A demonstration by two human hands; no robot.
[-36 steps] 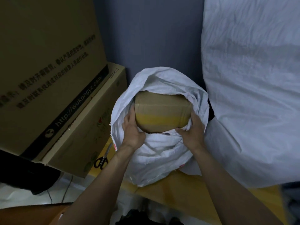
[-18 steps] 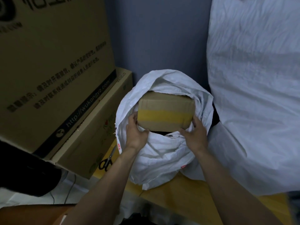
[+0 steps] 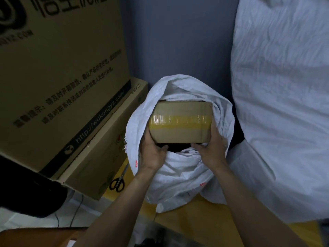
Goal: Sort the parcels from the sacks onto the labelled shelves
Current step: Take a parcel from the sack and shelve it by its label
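Observation:
A brown cardboard parcel [image 3: 180, 122] with a band of yellow tape sits in the mouth of a crumpled white woven sack [image 3: 179, 177]. My left hand [image 3: 153, 152] grips the parcel's lower left corner, thumb under its front edge. My right hand [image 3: 211, 148] grips the lower right corner the same way. The parcel is raised above the sack's rim, with a dark gap beneath it. What else the sack holds is hidden.
Two large printed cardboard boxes [image 3: 58, 82] are stacked at the left. Black-handled scissors [image 3: 118, 180] lie on the yellow floor beside the sack. A big full white sack [image 3: 281, 104] stands at the right, against a grey wall [image 3: 178, 36].
Both hands have lifted the parcel up out of the sack's mouth. More of its front face shows, and a dark gap has opened below it.

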